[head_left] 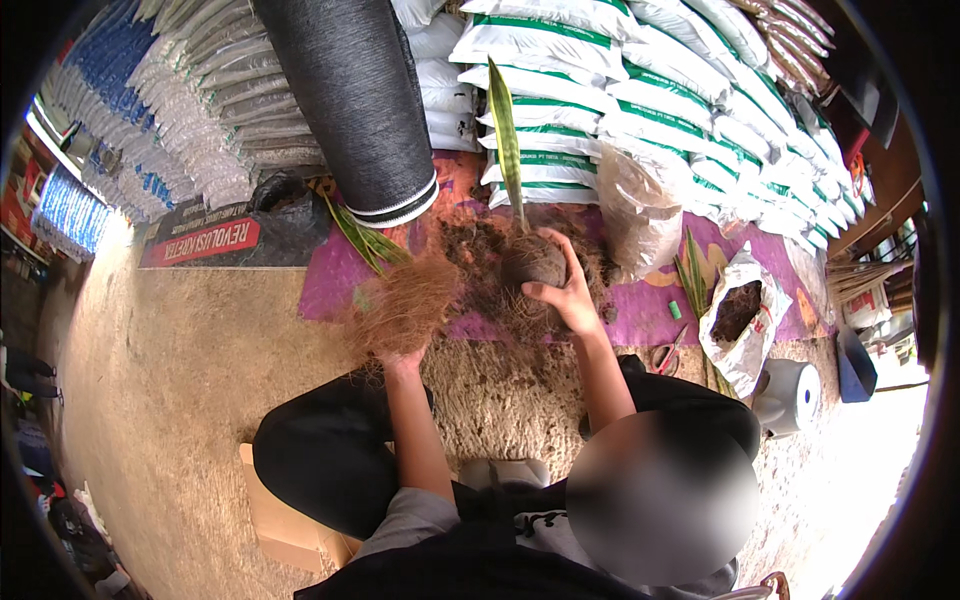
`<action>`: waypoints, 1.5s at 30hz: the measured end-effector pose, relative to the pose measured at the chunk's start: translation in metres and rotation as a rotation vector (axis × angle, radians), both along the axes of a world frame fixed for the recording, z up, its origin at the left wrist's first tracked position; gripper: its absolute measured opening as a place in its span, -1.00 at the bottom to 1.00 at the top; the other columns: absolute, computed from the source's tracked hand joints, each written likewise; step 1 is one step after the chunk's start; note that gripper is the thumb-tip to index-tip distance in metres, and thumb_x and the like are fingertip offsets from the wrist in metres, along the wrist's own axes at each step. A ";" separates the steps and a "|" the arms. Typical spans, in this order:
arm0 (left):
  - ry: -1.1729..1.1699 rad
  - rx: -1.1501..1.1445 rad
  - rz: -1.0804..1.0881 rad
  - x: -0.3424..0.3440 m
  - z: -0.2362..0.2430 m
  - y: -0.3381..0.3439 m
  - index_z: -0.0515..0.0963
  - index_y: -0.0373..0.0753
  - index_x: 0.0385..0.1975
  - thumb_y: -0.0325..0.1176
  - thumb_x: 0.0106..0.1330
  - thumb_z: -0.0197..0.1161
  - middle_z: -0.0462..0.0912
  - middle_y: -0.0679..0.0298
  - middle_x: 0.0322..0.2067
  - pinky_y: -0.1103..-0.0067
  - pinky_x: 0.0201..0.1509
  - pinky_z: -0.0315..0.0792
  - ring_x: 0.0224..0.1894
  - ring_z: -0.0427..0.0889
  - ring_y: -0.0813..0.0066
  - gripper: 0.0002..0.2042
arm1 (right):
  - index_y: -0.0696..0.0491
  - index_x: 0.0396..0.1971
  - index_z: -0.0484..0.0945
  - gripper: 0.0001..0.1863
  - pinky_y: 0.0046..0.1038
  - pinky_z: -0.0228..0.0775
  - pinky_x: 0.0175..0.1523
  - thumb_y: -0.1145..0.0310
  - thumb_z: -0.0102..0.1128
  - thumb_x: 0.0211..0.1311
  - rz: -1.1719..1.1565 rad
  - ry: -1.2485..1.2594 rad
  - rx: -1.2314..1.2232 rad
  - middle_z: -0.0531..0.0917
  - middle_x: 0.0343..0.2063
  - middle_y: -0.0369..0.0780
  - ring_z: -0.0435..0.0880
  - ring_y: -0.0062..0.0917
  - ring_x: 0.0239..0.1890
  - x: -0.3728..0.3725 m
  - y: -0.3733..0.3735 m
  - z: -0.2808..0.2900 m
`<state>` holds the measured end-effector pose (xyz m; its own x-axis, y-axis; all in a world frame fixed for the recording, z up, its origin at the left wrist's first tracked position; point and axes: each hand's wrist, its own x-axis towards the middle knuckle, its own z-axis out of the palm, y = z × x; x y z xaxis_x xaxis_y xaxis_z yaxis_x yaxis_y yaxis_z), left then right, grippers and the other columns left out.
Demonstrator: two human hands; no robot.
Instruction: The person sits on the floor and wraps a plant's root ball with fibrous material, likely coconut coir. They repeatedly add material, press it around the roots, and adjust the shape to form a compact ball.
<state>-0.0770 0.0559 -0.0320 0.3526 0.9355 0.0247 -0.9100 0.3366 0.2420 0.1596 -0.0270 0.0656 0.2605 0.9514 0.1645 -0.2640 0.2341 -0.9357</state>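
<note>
My right hand grips a dark soil root ball, from which one tall, yellow-edged snake plant leaf stands upright. My left hand, mostly hidden, holds a loose mass of brown coir fibre. Loose dark soil lies around the root ball on a purple mat. More striped leaves lie behind the fibre, and others are at the right. Red-handled scissors and a small green cylinder lie right of my right hand.
White green-striped sacks and other bags are stacked behind. A black roll leans at centre. A clear bag, an open soil sack, a grey container and cardboard surround me.
</note>
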 end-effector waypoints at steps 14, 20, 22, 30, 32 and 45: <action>-0.039 0.124 -0.386 0.054 0.044 -0.066 0.34 -0.25 0.07 0.01 0.29 0.00 0.50 0.11 -0.07 0.37 -0.11 0.51 -0.11 0.54 0.25 -0.50 | 0.08 0.18 0.18 -0.06 -0.48 0.13 0.21 0.48 0.47 -0.35 0.059 -0.187 0.054 0.38 0.04 -0.20 0.33 -0.48 0.10 0.010 -0.038 0.028; 0.042 0.135 -0.309 0.051 0.015 -0.065 0.30 -0.24 0.10 -0.10 0.30 0.02 0.47 0.13 -0.05 0.38 -0.07 0.50 -0.08 0.51 0.26 -0.54 | 0.08 0.17 0.19 -0.08 -0.49 0.15 0.20 0.49 0.48 -0.33 0.094 -0.152 0.026 0.41 0.02 -0.21 0.36 -0.50 0.07 0.002 -0.032 0.021; -0.001 0.095 -0.301 0.058 0.023 -0.069 0.27 -0.22 0.13 -0.11 0.31 0.00 0.43 0.14 0.00 0.38 -0.02 0.47 -0.04 0.48 0.25 -0.54 | 0.08 0.17 0.18 -0.08 -0.51 0.18 0.17 0.52 0.47 -0.31 0.088 -0.191 0.032 0.41 0.00 -0.22 0.38 -0.52 0.05 -0.004 -0.031 0.020; 0.170 0.139 -0.204 0.085 0.058 -0.084 0.22 -0.18 0.17 -0.06 0.32 -0.05 0.35 0.14 0.10 0.36 0.15 0.36 0.11 0.38 0.23 -0.51 | 0.12 0.16 0.14 -0.03 -0.34 0.18 0.20 0.42 0.44 -0.41 -0.149 -0.685 0.023 0.33 0.00 -0.01 0.33 -0.18 0.10 -0.030 -0.029 0.016; 0.153 0.066 -0.216 0.086 0.057 -0.085 0.20 -0.16 0.19 -0.05 0.32 -0.04 0.32 0.15 0.12 0.34 0.17 0.34 0.14 0.35 0.22 -0.50 | 0.11 0.17 0.13 -0.03 -0.31 0.18 0.21 0.43 0.43 -0.40 -0.169 -0.761 -0.028 0.29 0.02 0.00 0.31 -0.14 0.10 -0.035 -0.032 0.024; 0.149 0.073 -0.134 0.083 0.051 -0.073 0.15 -0.08 0.24 0.08 0.30 -0.08 0.23 0.19 0.20 0.24 0.28 0.14 0.23 0.22 0.20 -0.43 | 0.16 0.05 0.38 -0.18 -0.03 -0.06 0.29 0.04 0.43 -0.25 -0.213 -1.163 0.217 0.12 0.21 0.06 0.06 0.00 0.27 -0.064 -0.044 0.059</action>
<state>0.0059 -0.0167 0.0191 0.4783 0.8777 0.0292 -0.8106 0.4285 0.3992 0.0956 -0.0712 0.1242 -0.0019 0.8306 0.5569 0.7752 0.3530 -0.5239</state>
